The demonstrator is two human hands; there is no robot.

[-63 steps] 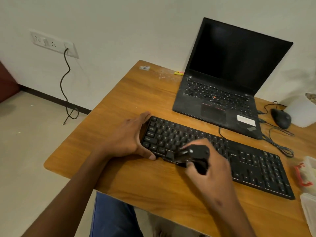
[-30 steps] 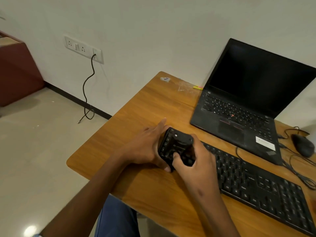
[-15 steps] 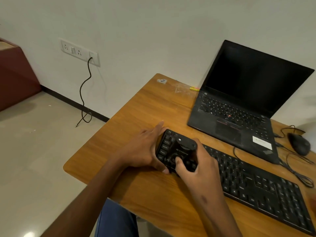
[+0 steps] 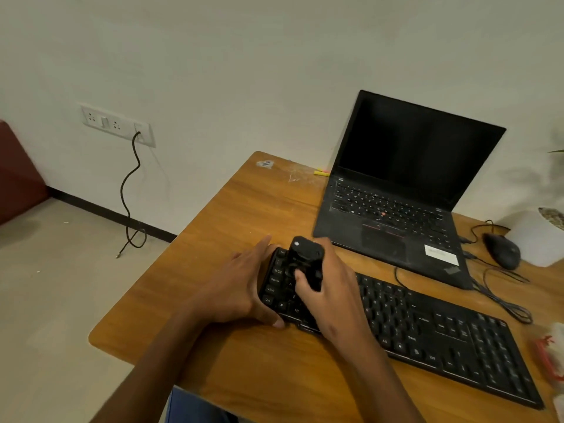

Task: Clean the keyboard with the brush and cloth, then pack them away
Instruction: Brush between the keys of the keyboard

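A long black keyboard [image 4: 427, 334] lies slanted across the wooden desk [image 4: 244, 209]. My left hand [image 4: 241, 288] grips its left end, thumb on the front edge and fingers along the side. My right hand [image 4: 332, 288] is closed around a chunky black brush [image 4: 305, 261], pressed down on the keys at the keyboard's far left. The bristles are hidden under the brush body and my fingers. I see no cloth that I can name with certainty.
An open black laptop [image 4: 396, 203] stands behind the keyboard. A black wired mouse [image 4: 502, 250] and tangled cables [image 4: 503, 297] lie at the right. A white pot [image 4: 540, 236] and a red-and-white packet [image 4: 549, 355] sit at the right edge. The desk's left edge drops to the floor.
The right hand has carried the brush from the keyboard's front middle to its far left end, then slightly back toward the top rows. The left hand stays on the keyboard's left end.
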